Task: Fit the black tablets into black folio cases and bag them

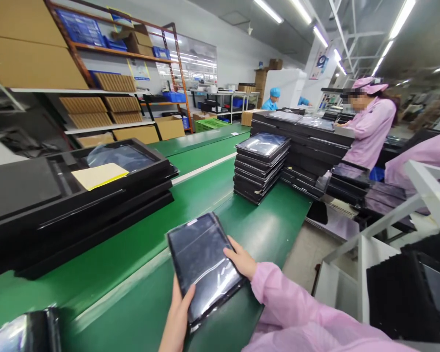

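A factory room with strip lights holds a long, smooth green bench, a pale stripe running along it. Clock directions are taken from the held panel. At about 10 o'clock, large black rectangular trays lie stacked, with a yellow-edged cream paper sheet on top. Near 8 o'clock is a glossy black-edged item.

The left hand pinches the lower-left edge of a dark, flat rectangular panel in shiny clear film, thumb on its face, the other fingers largely hidden. The right hand pinches its right edge, at about 2 o'clock. The panel is held tilted above the bench. At 1 o'clock stands an uneven pile of similar thin black panels; beyond it, a co-worker in pink is beside further stacks.

The slick film could slide under the thumbs if either grip loosened, letting the panel drop on a corner; hard thumb pressure might mark its face. The pile's edges are out of line, so a knock could shift its upper layers.

The glossy item is cut off at the lower left, its kind unclear. Glare hides part of the panel's face, and its underside is out of sight.
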`<state>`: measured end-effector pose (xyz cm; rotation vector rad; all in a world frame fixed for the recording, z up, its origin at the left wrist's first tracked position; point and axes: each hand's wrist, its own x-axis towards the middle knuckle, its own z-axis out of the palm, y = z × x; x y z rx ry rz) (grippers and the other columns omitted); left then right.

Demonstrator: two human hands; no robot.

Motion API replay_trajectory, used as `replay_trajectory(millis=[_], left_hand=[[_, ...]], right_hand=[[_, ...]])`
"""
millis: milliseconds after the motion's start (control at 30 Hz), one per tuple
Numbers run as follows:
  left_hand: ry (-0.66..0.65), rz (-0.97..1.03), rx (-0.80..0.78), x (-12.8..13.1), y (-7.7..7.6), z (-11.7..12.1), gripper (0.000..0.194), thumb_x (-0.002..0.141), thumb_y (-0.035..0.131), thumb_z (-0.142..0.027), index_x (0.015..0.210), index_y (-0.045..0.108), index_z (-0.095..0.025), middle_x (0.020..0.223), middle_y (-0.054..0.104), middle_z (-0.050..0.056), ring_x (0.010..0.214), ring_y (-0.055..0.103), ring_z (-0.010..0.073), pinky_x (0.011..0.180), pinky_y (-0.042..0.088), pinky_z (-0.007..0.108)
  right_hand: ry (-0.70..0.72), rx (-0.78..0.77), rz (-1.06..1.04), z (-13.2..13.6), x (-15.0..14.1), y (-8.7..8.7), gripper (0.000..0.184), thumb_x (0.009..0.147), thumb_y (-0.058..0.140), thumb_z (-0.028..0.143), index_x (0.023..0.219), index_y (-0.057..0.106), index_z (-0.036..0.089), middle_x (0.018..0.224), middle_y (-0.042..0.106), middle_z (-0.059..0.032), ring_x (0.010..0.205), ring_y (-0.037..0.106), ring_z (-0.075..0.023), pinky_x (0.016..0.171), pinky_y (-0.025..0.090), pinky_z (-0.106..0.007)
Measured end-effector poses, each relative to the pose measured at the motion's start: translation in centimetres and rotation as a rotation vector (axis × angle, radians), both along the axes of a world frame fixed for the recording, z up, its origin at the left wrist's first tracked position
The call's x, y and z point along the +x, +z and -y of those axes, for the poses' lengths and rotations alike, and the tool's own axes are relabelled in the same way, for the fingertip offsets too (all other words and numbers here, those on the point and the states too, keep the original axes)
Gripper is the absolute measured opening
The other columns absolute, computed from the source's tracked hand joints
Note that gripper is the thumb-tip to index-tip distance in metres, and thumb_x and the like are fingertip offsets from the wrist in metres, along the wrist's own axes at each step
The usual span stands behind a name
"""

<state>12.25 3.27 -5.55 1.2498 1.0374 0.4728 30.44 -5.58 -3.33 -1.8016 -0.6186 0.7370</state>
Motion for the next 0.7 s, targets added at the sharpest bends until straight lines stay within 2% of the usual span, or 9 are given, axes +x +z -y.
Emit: replay_trajectory(millis=[100,167,267,367,433,533,600,700], left_hand=[[-0.149,0.071,-0.001,4.1,-0.1,2.0,0.091,0.086,0.055,-0.058,0.161,0.012,-0.033,0.169,0.018,-0.004,0.156,0.012,0.0223,0.127,0.008,0.037],[-0.266,0.118,-0.036,6.8,-0.4,3.1,0.093,0.086,0.057,-0.057,0.162,0.01,-0.029,0.17,0.014,-0.001,0.157,0.008,0.0224,0.127,0.004,0.038],[-0.473,0.192,-0.114,11.3,-0.7,4.3,0.098,0.082,0.063,-0.055,0.162,0.014,-0.024,0.169,0.02,0.004,0.156,0.011,0.0261,0.127,0.011,0.041],[-0.617,0.256,-0.166,16.9,0.1,5.3,0.096,0.079,0.068,-0.051,0.16,0.025,-0.023,0.166,0.03,0.007,0.155,0.017,0.0294,0.126,0.017,0.042],[-0.674,0.327,-0.181,20.7,1.1,5.8,0.087,0.083,0.062,-0.047,0.159,0.027,-0.022,0.167,0.025,0.006,0.156,0.016,0.0268,0.126,0.017,0.041],[-0.622,0.382,-0.116,25.2,2.0,6.3,0.073,0.09,0.053,-0.038,0.157,0.031,-0.022,0.167,0.025,0.004,0.156,0.016,0.0213,0.127,0.014,0.037],[-0.549,0.376,-0.06,26.6,1.4,6.5,0.065,0.093,0.048,-0.035,0.155,0.037,-0.02,0.165,0.032,0.004,0.155,0.019,0.0197,0.127,0.014,0.036],[-0.469,0.363,-0.009,26.1,-1.0,6.4,0.059,0.095,0.044,-0.038,0.152,0.041,-0.021,0.164,0.036,0.005,0.154,0.023,0.0205,0.127,0.018,0.036]], right_hand=[[-0.211,0.059,0.004,5.4,1.7,-0.8,0.068,0.083,0.065,0.054,0.143,0.055,0.024,0.153,0.052,-0.0078,0.148,0.038,-0.0275,0.122,0.029,-0.046],[-0.352,0.094,0.021,8.9,2.2,-1.1,0.071,0.081,0.063,0.06,0.143,0.056,0.026,0.152,0.053,-0.0064,0.149,0.037,-0.028,0.122,0.028,-0.048],[-0.552,0.114,0.037,13.2,3.0,-1.5,0.072,0.081,0.061,0.064,0.141,0.059,0.025,0.149,0.056,-0.0074,0.144,0.044,-0.0313,0.118,0.037,-0.049],[-0.724,0.113,0.055,15.8,5.1,-2.0,0.073,0.08,0.062,0.062,0.142,0.058,0.023,0.148,0.058,-0.0081,0.142,0.047,-0.0325,0.117,0.039,-0.049],[-0.82,0.112,0.073,16.6,7.5,-2.2,0.074,0.083,0.061,0.059,0.146,0.053,0.022,0.15,0.056,-0.0079,0.144,0.045,-0.0311,0.119,0.035,-0.048],[-0.925,0.124,0.108,16.3,11.7,-2.5,0.065,0.089,0.059,0.051,0.147,0.05,0.021,0.151,0.054,-0.0091,0.143,0.045,-0.0292,0.121,0.032,-0.049],[-0.976,0.145,0.14,15.5,14.5,-2.6,0.053,0.094,0.061,0.045,0.141,0.055,0.021,0.148,0.056,-0.0113,0.137,0.05,-0.0301,0.117,0.036,-0.053],[-1.031,0.203,0.221,14.0,17.9,-2.7,0.039,0.097,0.064,0.038,0.131,0.06,0.02,0.141,0.058,-0.0114,0.124,0.059,-0.0294,0.106,0.047,-0.055]])
